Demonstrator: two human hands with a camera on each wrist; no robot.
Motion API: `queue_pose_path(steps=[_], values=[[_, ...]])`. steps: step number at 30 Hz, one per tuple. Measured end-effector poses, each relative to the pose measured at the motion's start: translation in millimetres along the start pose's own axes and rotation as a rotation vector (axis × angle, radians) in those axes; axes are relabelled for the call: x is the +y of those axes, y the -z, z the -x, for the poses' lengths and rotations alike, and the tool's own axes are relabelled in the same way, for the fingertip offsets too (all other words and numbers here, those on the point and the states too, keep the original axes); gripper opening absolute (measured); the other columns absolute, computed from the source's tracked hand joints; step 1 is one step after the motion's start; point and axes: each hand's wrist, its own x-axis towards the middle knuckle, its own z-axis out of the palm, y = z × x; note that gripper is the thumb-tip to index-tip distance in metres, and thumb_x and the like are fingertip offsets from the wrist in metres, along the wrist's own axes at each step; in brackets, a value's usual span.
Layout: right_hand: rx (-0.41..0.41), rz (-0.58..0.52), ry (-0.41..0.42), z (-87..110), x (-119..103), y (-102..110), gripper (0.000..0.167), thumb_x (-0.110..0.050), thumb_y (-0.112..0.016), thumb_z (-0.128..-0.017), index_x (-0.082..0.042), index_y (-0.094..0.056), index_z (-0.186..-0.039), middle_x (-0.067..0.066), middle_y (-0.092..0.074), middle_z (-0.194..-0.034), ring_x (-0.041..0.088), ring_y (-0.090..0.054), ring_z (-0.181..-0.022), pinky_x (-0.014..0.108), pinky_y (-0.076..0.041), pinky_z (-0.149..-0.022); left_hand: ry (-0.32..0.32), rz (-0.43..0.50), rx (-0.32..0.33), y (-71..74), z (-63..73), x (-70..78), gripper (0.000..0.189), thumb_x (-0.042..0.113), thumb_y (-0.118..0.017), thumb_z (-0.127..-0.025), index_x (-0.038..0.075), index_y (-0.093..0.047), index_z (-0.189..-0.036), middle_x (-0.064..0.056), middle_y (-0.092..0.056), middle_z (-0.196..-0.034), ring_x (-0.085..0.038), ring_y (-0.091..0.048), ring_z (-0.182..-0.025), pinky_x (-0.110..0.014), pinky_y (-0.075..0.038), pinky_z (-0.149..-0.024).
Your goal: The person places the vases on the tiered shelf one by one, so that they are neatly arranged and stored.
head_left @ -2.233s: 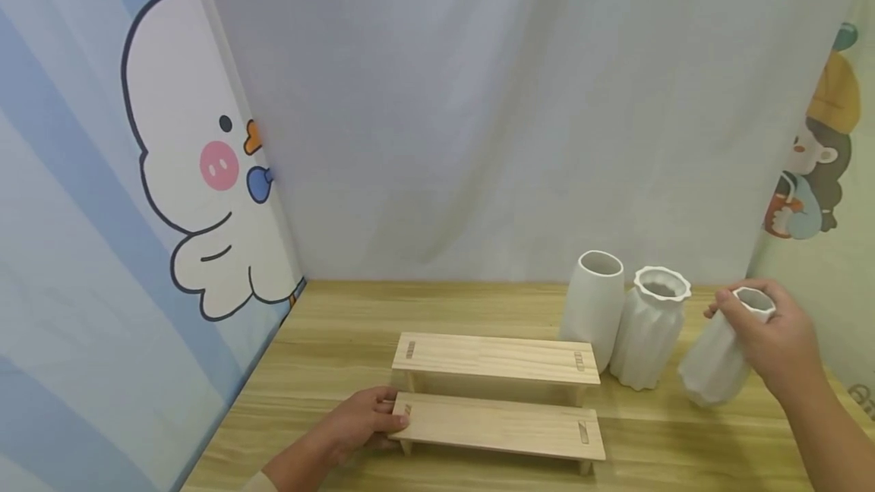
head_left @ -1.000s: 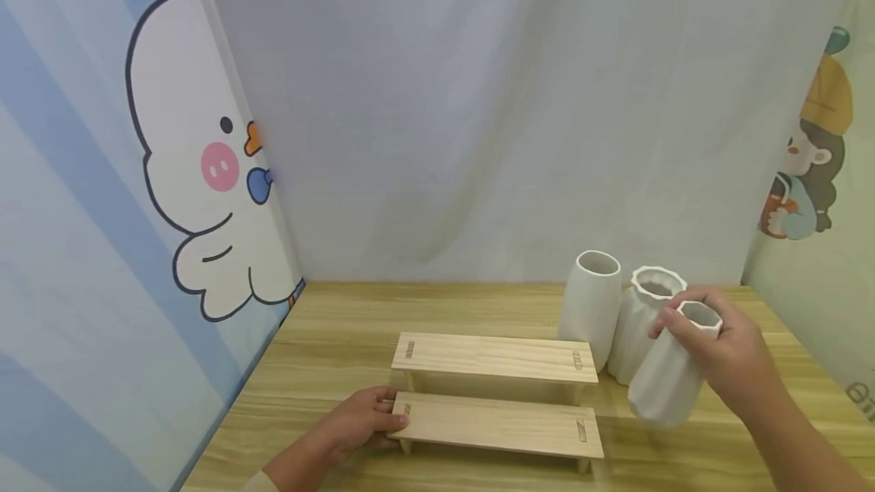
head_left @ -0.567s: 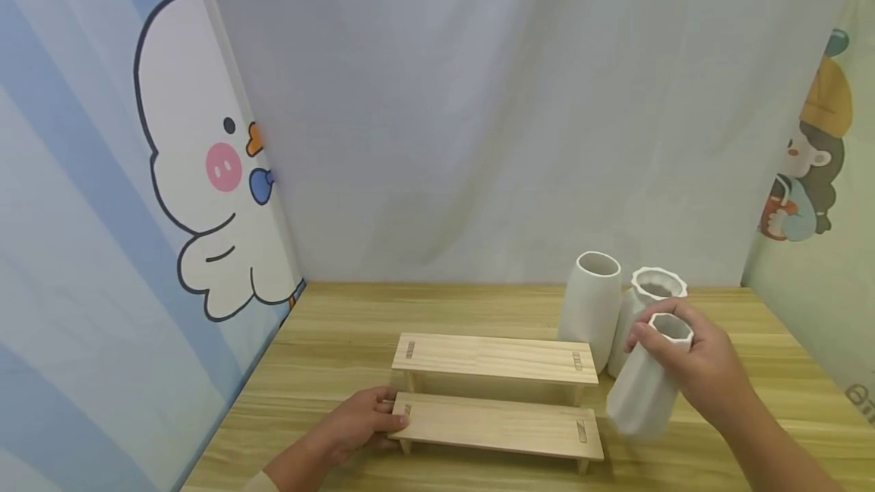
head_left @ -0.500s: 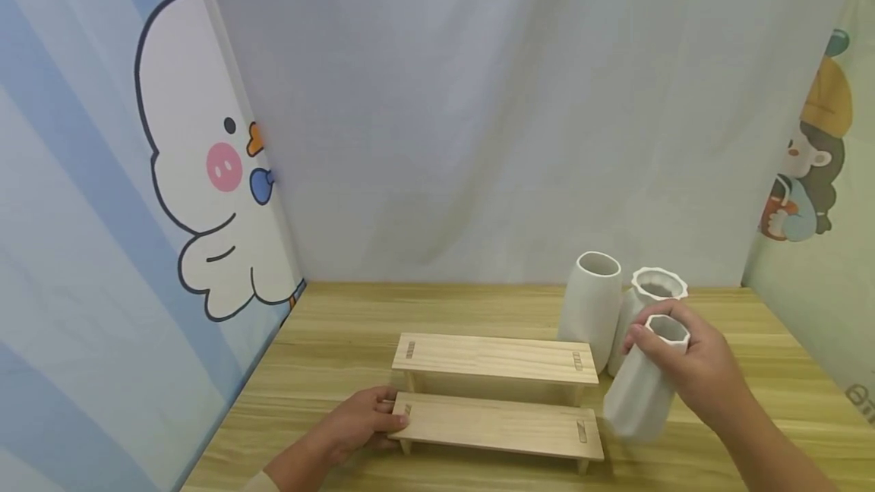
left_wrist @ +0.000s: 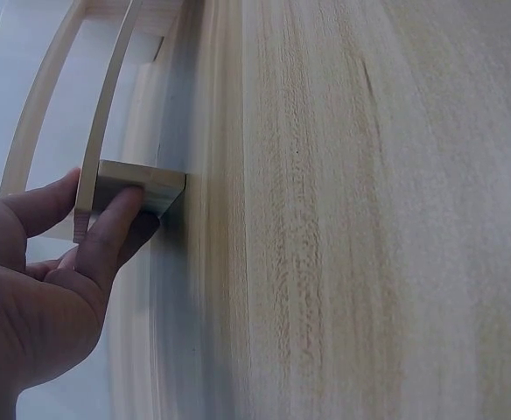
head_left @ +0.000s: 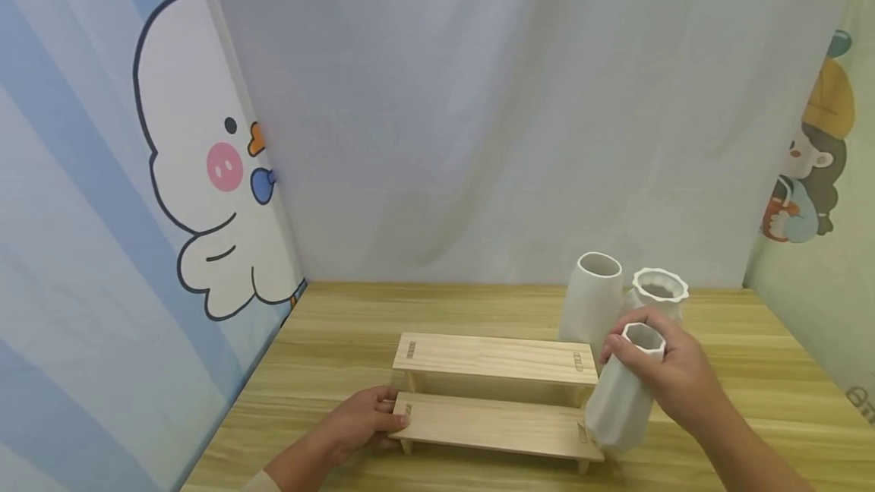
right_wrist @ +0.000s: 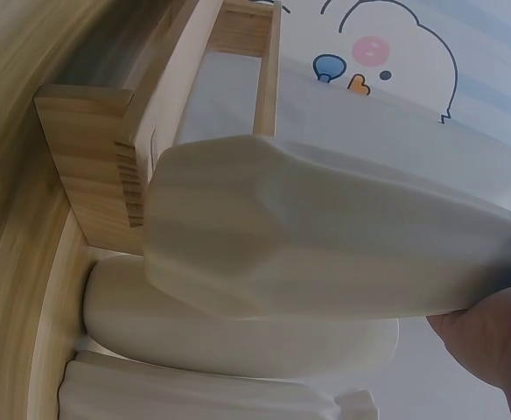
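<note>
My right hand point(head_left: 673, 370) grips a slim white faceted vase point(head_left: 618, 405) near its rim. The vase tilts, its base over the right end of the lower wooden step of a two-tier stand point(head_left: 499, 424). In the right wrist view the vase point(right_wrist: 264, 227) appears beside the stand's end; contact there is hard to tell. My left hand point(head_left: 362, 424) holds the lower step's left end. In the left wrist view its thumb lies on the board's upper face and its fingers point(left_wrist: 115, 232) reach underneath, against the leg point(left_wrist: 142, 175).
A smooth white vase point(head_left: 589, 298) stands behind the stand's right end, with a ruffled-rim white vase point(head_left: 659, 287) just right of it, partly hidden by my right hand. A grey curtain point(head_left: 478, 120) hangs along the table's point(head_left: 342, 317) back edge; printed cloths flank both sides.
My right hand has carried the slim vase leftward and toward me, from right of the ruffled vase to the stand's right end. My left hand stays on the lower step.
</note>
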Motion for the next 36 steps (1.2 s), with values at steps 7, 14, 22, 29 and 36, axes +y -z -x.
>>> queue_pose_path(steps=[7,14,22,29,36], values=[[-0.032,-0.042,0.032,-1.4,-1.9,-6.7,0.006,-0.011,-0.062,-0.096,-0.011,-0.056,-0.096,0.0,-0.07,-0.079,0.016,-0.067,-0.074,0.033,-0.058,-0.061,0.004,-0.002,0.003,0.4,-0.9,-0.6,0.064,0.01,-0.067,-0.093,-0.017,-0.034,-0.141,-0.028,-0.059,-0.129,-0.035,-0.065,-0.111,-0.047,-0.058,-0.089],[-0.067,-0.096,0.074,-6.2,-0.7,-16.9,0.006,-0.008,-0.062,-0.096,-0.009,-0.056,-0.095,0.002,-0.071,-0.078,0.017,-0.067,-0.073,0.033,-0.058,-0.061,0.005,0.0,0.0,2.3,-2.6,-2.7,0.065,0.011,-0.067,-0.093,-0.017,-0.032,-0.141,-0.028,-0.059,-0.13,-0.035,-0.064,-0.112,-0.047,-0.058,-0.089],[-0.079,-0.121,0.115,-9.9,-1.9,-27.3,0.006,-0.006,-0.061,-0.096,-0.009,-0.056,-0.095,0.001,-0.071,-0.078,0.014,-0.067,-0.075,0.032,-0.057,-0.062,0.012,0.011,0.001,2.8,-4.5,-5.5,0.066,0.011,-0.067,-0.093,-0.016,-0.032,-0.142,-0.029,-0.058,-0.131,-0.035,-0.064,-0.112,-0.047,-0.058,-0.089],[-0.093,-0.136,0.129,-12.0,-4.2,-32.3,0.006,-0.006,-0.061,-0.096,-0.009,-0.056,-0.095,0.002,-0.071,-0.078,0.014,-0.067,-0.075,0.031,-0.057,-0.061,0.012,0.017,-0.006,2.7,-4.2,-6.0,0.068,0.011,-0.067,-0.093,-0.016,-0.03,-0.143,-0.029,-0.057,-0.132,-0.036,-0.063,-0.113,-0.048,-0.058,-0.089],[-0.111,-0.142,0.125,-14.8,-6.4,-36.1,0.006,-0.007,-0.061,-0.096,-0.01,-0.056,-0.096,0.003,-0.07,-0.078,0.015,-0.067,-0.075,0.032,-0.057,-0.063,0.005,0.016,0.003,1.9,-3.2,-4.8,0.067,0.011,-0.067,-0.093,-0.016,-0.031,-0.142,-0.029,-0.058,-0.131,-0.036,-0.064,-0.111,-0.048,-0.058,-0.089]])
